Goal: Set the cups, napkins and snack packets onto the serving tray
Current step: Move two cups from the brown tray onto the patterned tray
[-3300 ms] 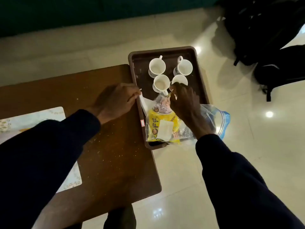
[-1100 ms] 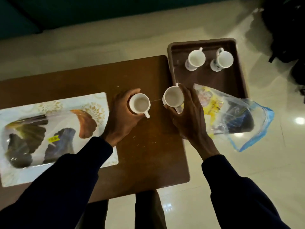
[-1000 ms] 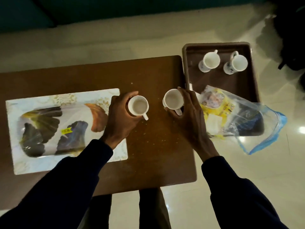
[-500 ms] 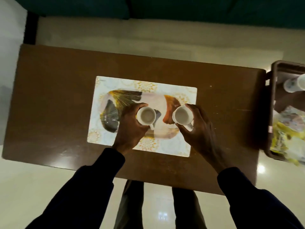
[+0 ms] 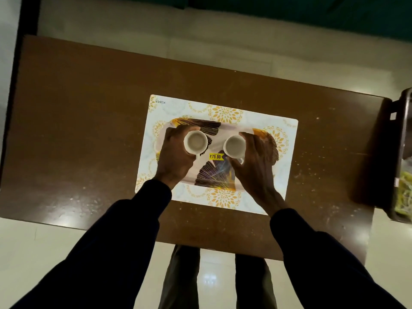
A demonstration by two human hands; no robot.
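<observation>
The serving tray (image 5: 287,134), white with gold flowers and a dark leaf print, lies in the middle of the brown table (image 5: 89,121). My left hand (image 5: 176,159) grips a white cup (image 5: 195,142) over the tray's left half. My right hand (image 5: 256,166) grips a second white cup (image 5: 234,146) over its right half. Both cups are upright and empty. Whether they touch the tray I cannot tell. A yellow price sticker (image 5: 215,156) shows between them.
A dark brown tray (image 5: 401,112) sits off the table's right end, cut by the frame edge, with a yellow snack packet (image 5: 405,192) in it. Pale tiled floor (image 5: 44,253) surrounds the table. My legs show below its near edge.
Both hands lifted a cup each from the dark tray at the right and carried them left to over the patterned tray. In the last half second the cups moved slightly apart over it.
</observation>
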